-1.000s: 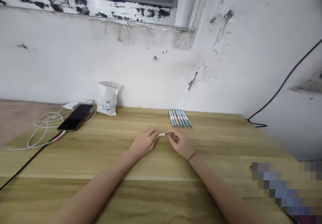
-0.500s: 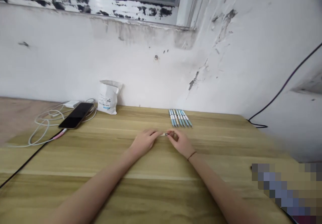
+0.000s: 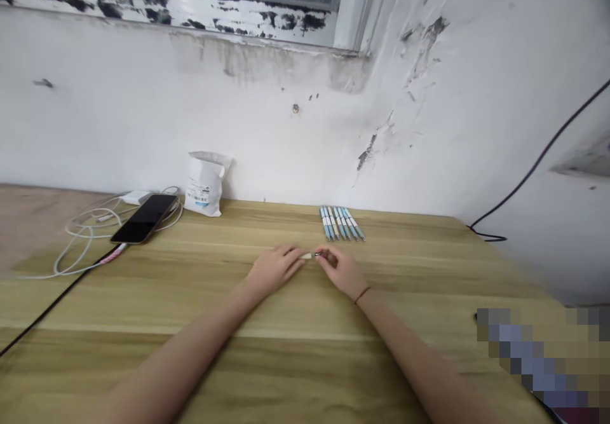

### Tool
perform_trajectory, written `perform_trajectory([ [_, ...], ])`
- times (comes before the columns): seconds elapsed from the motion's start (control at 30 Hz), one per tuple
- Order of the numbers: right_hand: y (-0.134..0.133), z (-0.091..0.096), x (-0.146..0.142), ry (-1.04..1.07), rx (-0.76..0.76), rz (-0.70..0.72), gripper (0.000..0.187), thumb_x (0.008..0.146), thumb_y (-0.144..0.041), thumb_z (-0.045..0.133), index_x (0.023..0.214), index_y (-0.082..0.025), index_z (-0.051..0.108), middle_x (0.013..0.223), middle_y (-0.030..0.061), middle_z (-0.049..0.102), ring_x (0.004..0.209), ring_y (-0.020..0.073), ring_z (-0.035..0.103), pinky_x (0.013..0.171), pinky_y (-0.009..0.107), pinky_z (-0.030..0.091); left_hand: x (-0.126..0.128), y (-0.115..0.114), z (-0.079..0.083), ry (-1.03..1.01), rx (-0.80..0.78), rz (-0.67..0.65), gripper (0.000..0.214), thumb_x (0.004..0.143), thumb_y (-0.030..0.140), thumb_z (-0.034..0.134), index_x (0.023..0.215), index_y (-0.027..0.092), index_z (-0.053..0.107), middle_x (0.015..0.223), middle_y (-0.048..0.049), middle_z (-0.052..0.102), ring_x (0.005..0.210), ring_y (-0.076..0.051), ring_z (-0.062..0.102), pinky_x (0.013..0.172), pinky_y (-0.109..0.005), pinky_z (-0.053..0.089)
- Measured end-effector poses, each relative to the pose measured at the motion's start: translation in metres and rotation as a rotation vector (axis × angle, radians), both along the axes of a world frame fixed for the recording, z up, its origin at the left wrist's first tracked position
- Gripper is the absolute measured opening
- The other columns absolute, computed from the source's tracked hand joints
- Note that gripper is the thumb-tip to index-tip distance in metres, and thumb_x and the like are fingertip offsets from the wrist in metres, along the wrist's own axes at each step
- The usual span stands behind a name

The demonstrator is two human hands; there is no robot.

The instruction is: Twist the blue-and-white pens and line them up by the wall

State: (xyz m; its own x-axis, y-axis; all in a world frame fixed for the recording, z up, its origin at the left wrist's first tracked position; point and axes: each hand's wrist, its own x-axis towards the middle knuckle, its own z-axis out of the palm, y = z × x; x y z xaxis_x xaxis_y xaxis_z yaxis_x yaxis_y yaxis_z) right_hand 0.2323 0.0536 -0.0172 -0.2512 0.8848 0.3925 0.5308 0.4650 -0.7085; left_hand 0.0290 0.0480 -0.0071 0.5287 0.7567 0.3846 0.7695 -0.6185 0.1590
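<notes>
The table (image 3: 295,360) is pale wood, matt, with a long straight grain and a smooth top. The wall (image 3: 143,125) behind it is white plaster, rough and chalky, its paint flaked off in dark patches (worst along the window frame (image 3: 190,11)). The phone (image 3: 143,218) has a glossy black glass face. The cable (image 3: 81,233) coiled beside it is smooth white plastic. The bag (image 3: 204,185) looks like creased, matt white film. The pens (image 3: 340,224) are shiny plastic. The small piece (image 3: 309,255) is pale plastic with a bright, metal-looking end.
</notes>
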Motion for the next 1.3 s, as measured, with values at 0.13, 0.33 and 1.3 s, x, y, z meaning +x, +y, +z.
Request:
perform_trajectory([
  [0.13, 0.000, 0.002, 0.000, 0.022, -0.017, -0.002, 0.021, 0.082, -0.036, 0.049, 0.090, -0.020, 0.060, 0.075, 0.0023, 0.061, 0.067, 0.0163, 0.055, 0.060, 0.028, 0.044, 0.000, 0.000, -0.001, -0.003, 0.011, 0.003, 0.032, 0.094, 0.036, 0.031, 0.111, 0.023, 0.055, 0.103, -0.0040, 0.060, 0.087, -0.016, 0.060, 0.076, -0.026, 0.047],
  [0.33, -0.002, 0.005, -0.001, 0.095, -0.058, -0.009, 0.020, 0.081, -0.036, 0.050, 0.088, -0.019, 0.057, 0.075, 0.0033, 0.061, 0.065, 0.0162, 0.055, 0.060, 0.029, 0.045, 0.001, -0.002, 0.003, -0.033, -0.005, -0.016, 0.031, 0.094, 0.033, 0.032, 0.117, 0.024, 0.050, 0.106, -0.0043, 0.059, 0.089, -0.017, 0.058, 0.077, -0.029, 0.048],
  [1.3, 0.006, -0.005, 0.002, 0.190, -0.070, -0.107, 0.019, 0.080, -0.035, 0.049, 0.091, -0.020, 0.055, 0.067, 0.0006, 0.055, 0.056, 0.0143, 0.049, 0.052, 0.026, 0.042, -0.002, 0.007, -0.007, 0.005, 0.024, 0.113, 0.033, 0.087, 0.009, 0.034, 0.115, 0.018, 0.047, 0.106, -0.0076, 0.057, 0.091, -0.020, 0.055, 0.080, -0.033, 0.044],
])
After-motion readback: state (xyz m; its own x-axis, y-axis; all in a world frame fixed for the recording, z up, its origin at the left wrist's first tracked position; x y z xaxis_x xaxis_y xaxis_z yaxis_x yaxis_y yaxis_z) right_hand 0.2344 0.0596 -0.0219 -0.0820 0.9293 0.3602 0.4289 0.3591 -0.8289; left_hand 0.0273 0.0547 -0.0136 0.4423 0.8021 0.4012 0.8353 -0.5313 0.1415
